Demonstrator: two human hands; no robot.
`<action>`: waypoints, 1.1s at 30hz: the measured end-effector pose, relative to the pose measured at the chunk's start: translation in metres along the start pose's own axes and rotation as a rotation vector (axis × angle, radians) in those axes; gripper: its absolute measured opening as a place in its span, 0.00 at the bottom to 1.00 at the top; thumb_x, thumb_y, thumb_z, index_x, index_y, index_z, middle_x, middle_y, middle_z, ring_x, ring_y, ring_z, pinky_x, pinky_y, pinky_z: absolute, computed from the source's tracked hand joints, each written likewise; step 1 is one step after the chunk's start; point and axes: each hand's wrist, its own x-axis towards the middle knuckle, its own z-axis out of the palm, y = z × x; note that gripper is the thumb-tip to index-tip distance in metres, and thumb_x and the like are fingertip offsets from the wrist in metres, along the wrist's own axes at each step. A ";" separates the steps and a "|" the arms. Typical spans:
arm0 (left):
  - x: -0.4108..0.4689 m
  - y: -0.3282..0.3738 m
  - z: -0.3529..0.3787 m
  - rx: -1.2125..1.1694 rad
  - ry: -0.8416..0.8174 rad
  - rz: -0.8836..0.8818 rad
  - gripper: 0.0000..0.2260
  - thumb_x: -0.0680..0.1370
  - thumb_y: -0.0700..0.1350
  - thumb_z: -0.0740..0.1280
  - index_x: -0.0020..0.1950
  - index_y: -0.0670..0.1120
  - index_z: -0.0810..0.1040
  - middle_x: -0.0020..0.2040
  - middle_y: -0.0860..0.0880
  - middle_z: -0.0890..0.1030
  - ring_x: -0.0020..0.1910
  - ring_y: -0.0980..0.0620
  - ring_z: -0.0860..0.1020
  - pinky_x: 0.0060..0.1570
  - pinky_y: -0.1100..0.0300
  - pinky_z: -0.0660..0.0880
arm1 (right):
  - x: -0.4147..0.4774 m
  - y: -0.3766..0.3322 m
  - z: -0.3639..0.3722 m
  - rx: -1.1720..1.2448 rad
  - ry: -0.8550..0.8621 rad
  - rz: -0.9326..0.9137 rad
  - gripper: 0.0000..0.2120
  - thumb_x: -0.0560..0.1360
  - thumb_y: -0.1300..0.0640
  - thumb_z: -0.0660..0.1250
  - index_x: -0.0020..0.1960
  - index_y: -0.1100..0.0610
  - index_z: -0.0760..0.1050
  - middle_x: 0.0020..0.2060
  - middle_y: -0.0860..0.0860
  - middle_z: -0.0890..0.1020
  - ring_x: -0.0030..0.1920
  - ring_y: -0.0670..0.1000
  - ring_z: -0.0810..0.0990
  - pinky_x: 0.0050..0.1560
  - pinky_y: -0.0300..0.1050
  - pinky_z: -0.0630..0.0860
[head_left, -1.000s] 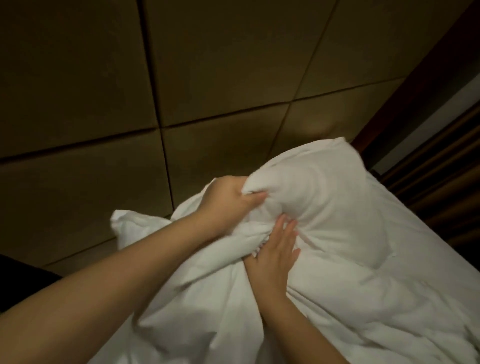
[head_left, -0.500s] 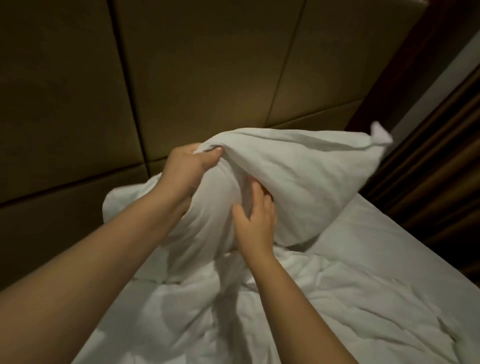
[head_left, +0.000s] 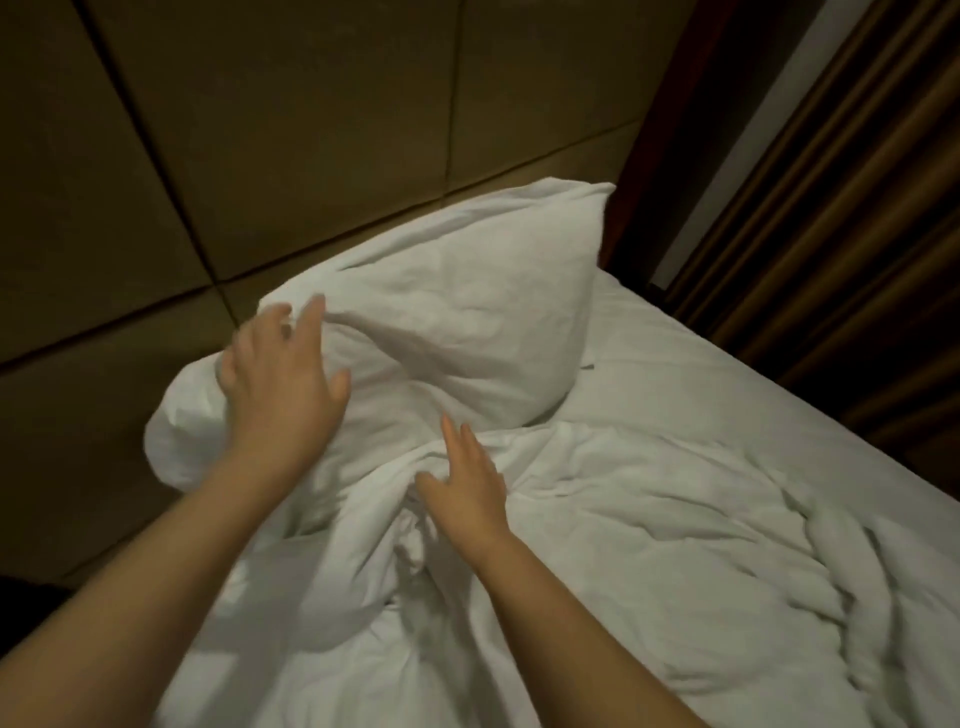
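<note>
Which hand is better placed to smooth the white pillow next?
Probably left: the left hand is spread over the pillow, while the right hand rests lower, on the rumpled duvet.

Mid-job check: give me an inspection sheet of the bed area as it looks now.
Surface: white bed sheet, bare along the right side.
Job's things: white pillow, creased, lying against the padded headboard; crumpled white duvet bunched below it.
Clutter: nothing seen.
Hands: left hand open over the pillow's left end, contact unclear; right hand open, flat on the duvet bunch.
Cables: nothing seen.
Surroundings: brown curtain at right.
</note>
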 end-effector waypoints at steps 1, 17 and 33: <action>-0.023 0.009 0.006 -0.025 -0.028 0.021 0.30 0.74 0.47 0.68 0.74 0.49 0.62 0.71 0.40 0.63 0.70 0.38 0.60 0.67 0.41 0.57 | -0.015 0.007 -0.001 0.009 0.013 0.023 0.34 0.77 0.48 0.60 0.78 0.43 0.47 0.78 0.48 0.49 0.77 0.51 0.50 0.75 0.57 0.50; -0.315 0.169 -0.029 0.010 -0.443 0.335 0.28 0.78 0.54 0.60 0.76 0.57 0.54 0.76 0.50 0.57 0.74 0.48 0.55 0.70 0.46 0.56 | -0.316 0.125 -0.101 -0.067 0.443 0.357 0.31 0.80 0.50 0.56 0.78 0.43 0.45 0.78 0.46 0.50 0.77 0.50 0.50 0.75 0.56 0.46; -0.650 0.325 -0.106 -0.082 -0.484 0.839 0.28 0.79 0.54 0.60 0.77 0.56 0.53 0.76 0.48 0.57 0.74 0.47 0.57 0.69 0.48 0.59 | -0.697 0.288 -0.134 0.011 0.769 0.651 0.31 0.79 0.51 0.57 0.78 0.44 0.47 0.77 0.46 0.54 0.76 0.51 0.53 0.75 0.55 0.51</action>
